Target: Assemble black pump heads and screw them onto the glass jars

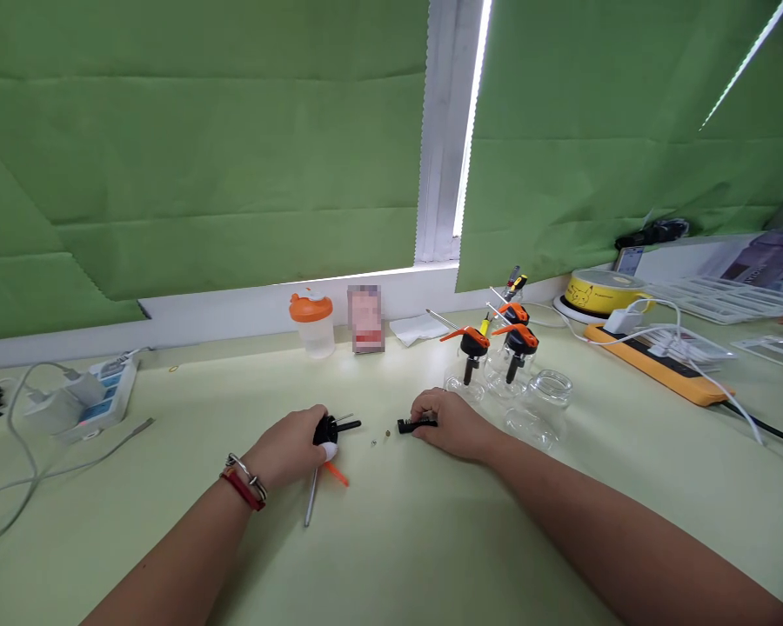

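My left hand is closed around a black dispenser top. A black stem and a thin metal rod stick out of it to the right. Below that hand an orange lever and a silver rod show; whether they join the top is hidden. My right hand pinches a small black ribbed part low over the table. Between both hands lie a tiny brass-coloured piece and a tiny silvery piece.
Right of my right hand stand glass bottles with black-and-orange tops, beside a glass jar. An orange-lidded cup is at the back. Power strips lie left and right, their cables crossing the table.
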`<state>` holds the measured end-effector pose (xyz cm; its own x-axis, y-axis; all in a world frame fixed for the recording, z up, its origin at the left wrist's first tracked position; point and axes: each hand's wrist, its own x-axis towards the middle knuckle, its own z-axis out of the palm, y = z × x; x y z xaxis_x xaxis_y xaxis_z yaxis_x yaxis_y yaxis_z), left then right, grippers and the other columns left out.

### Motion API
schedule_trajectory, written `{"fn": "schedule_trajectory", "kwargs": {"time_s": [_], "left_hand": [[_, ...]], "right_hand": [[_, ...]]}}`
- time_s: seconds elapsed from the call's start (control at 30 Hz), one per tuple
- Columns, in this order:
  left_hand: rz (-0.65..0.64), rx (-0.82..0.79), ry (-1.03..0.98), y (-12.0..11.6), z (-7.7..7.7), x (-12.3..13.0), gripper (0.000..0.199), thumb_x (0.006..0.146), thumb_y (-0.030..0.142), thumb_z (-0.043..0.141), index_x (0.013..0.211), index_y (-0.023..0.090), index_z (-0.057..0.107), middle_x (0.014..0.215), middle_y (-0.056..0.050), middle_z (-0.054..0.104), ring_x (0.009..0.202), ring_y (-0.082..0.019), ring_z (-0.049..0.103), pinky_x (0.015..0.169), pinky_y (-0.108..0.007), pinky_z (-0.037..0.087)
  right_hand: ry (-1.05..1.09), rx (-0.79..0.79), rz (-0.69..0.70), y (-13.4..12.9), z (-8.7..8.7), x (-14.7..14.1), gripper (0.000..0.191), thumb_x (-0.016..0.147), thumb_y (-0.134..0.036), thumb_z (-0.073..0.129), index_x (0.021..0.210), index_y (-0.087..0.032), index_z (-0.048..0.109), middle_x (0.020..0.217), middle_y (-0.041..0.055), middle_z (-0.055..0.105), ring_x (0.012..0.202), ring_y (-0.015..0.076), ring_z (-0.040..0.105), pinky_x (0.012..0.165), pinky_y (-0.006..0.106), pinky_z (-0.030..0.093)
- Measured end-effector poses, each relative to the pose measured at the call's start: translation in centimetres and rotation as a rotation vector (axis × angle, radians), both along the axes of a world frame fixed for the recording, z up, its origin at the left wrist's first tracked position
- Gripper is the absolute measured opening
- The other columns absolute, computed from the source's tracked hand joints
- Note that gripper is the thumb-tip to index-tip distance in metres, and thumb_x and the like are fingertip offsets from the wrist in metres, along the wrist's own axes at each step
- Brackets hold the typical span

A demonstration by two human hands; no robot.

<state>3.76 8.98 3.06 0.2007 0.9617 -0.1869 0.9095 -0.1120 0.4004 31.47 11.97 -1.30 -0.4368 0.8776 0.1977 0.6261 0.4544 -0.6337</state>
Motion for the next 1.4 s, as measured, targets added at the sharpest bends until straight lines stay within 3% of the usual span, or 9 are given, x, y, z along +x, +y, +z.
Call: {"fn": "schedule_trajectory", "kwargs": {"time_s": [0.13, 0.3, 0.43, 0.53, 0.73, 0.93, 1.13, 1.4], "left_hand": [[0.010, -0.017, -0.124, 0.3, -0.4, -0.2, 0.025, 0.062, 0.021, 0.052, 0.087, 0.022, 0.052, 0.084, -0.003, 0.063, 0.073, -0.022, 0.059, 0.058, -0.028, 0.039], [-0.045, -0.003, -0.257, -0.1, 0.3, 0.3, 0.028, 0.059, 0.019, 0.051, 0.088, 0.021, 0.054, 0.085, -0.003, 0.064, 0.077, -0.021, 0.059, 0.064, -0.029, 0.042], [-0.080, 0.004, -0.297, -0.9, 1.3, 1.1, 0.025, 0.061, 0.022, 0.052, 0.085, 0.020, 0.059, 0.082, -0.002, 0.064, 0.071, -0.020, 0.059, 0.061, -0.029, 0.044], [-0.092, 0.004, -0.329, -1.2, 2.0, 1.3, 0.024, 0.063, 0.024, 0.054, 0.086, 0.020, 0.060, 0.082, -0.003, 0.065, 0.072, -0.020, 0.059, 0.060, -0.029, 0.044], [-0.170, -0.027, -0.441, -1.5, 2.7, 0.9, 0.025, 0.067, 0.028, 0.056, 0.090, 0.019, 0.060, 0.085, -0.004, 0.064, 0.077, -0.021, 0.059, 0.064, -0.032, 0.047], [-0.319, -0.033, -0.438, -2.1, 2.9, 1.3, 0.021, 0.069, 0.023, 0.057, 0.090, 0.020, 0.058, 0.086, -0.002, 0.060, 0.072, -0.016, 0.057, 0.063, -0.030, 0.048], [-0.272, 0.017, -0.431, -1.8, 2.8, 1.0, 0.022, 0.071, 0.021, 0.055, 0.093, 0.020, 0.058, 0.092, -0.003, 0.060, 0.076, -0.017, 0.058, 0.064, -0.029, 0.047], [-0.394, 0.016, -0.398, -2.1, 3.2, 0.9, 0.016, 0.069, 0.020, 0.058, 0.085, 0.019, 0.059, 0.080, 0.001, 0.056, 0.066, -0.012, 0.052, 0.059, -0.025, 0.044]], "right_hand": [[0.067, 0.120, 0.047, -1.2, 0.8, -1.1, 0.007, 0.072, -0.017, 0.065, 0.077, -0.021, 0.065, 0.093, 0.0035, 0.065, 0.092, 0.0193, 0.054, 0.084, 0.033, 0.041], [0.065, 0.106, 0.180, -3.4, 2.3, -3.5, 0.018, 0.086, -0.028, 0.052, 0.084, -0.023, 0.069, 0.088, 0.0042, 0.067, 0.088, 0.0188, 0.056, 0.080, 0.031, 0.041], [-0.050, -0.089, 0.187, -4.8, 2.8, -5.3, 0.025, 0.086, -0.031, 0.050, 0.075, -0.021, 0.069, 0.071, 0.0034, 0.064, 0.069, 0.0167, 0.054, 0.062, 0.027, 0.039], [-0.041, -0.234, 0.160, -5.4, 2.8, -5.7, 0.021, 0.083, -0.030, 0.052, 0.072, -0.019, 0.066, 0.070, 0.0023, 0.061, 0.062, 0.0137, 0.051, 0.053, 0.025, 0.034], [0.071, -0.353, 0.127, -5.2, 2.4, -5.3, 0.024, 0.082, -0.034, 0.049, 0.069, -0.017, 0.060, 0.069, 0.0010, 0.058, 0.058, 0.0106, 0.045, 0.052, 0.022, 0.033], [0.165, -0.410, 0.140, -5.2, 2.3, -5.9, 0.021, 0.080, -0.022, 0.044, 0.065, -0.017, 0.057, 0.059, -0.0024, 0.049, 0.052, 0.0081, 0.037, 0.050, 0.021, 0.030], [0.270, -0.702, 0.172, -5.7, 3.6, -5.6, 0.017, 0.077, -0.027, 0.052, 0.067, -0.015, 0.060, 0.069, 0.0028, 0.060, 0.053, 0.0087, 0.040, 0.049, 0.022, 0.032], [0.309, -0.666, 0.157, -5.4, 3.4, -6.0, 0.032, 0.079, -0.042, 0.058, 0.063, -0.015, 0.057, 0.053, -0.0028, 0.048, 0.047, 0.0066, 0.036, 0.045, 0.020, 0.027]]}}
